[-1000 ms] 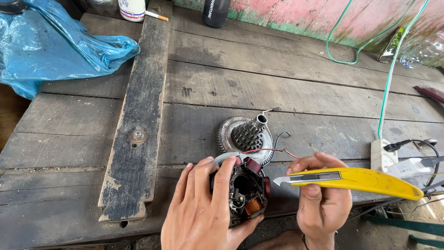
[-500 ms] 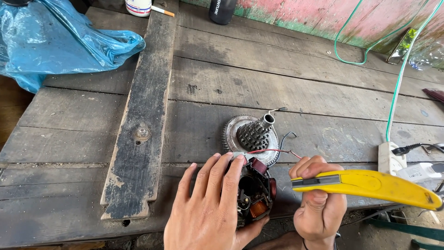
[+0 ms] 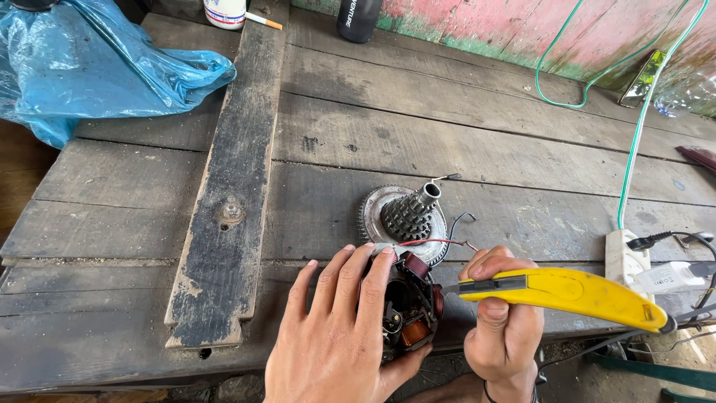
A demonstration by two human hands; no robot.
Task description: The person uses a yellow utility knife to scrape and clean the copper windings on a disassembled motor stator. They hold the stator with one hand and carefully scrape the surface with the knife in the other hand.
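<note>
Yellow utility knife (image 3: 574, 292), clamped in right hand (image 3: 503, 328), points toward copper-wound motor coil (image 3: 409, 302); left hand (image 3: 339, 339) fingers wrap the coil, steadying it over wooden table (image 3: 418, 142).

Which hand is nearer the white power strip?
Right. The right hand, holding the yellow utility knife, sits just left of the white power strip; the left hand is farther left.

Left hand (image 3: 339, 339) hides motor stator (image 3: 409, 310) rear (wrist cropped).
</note>
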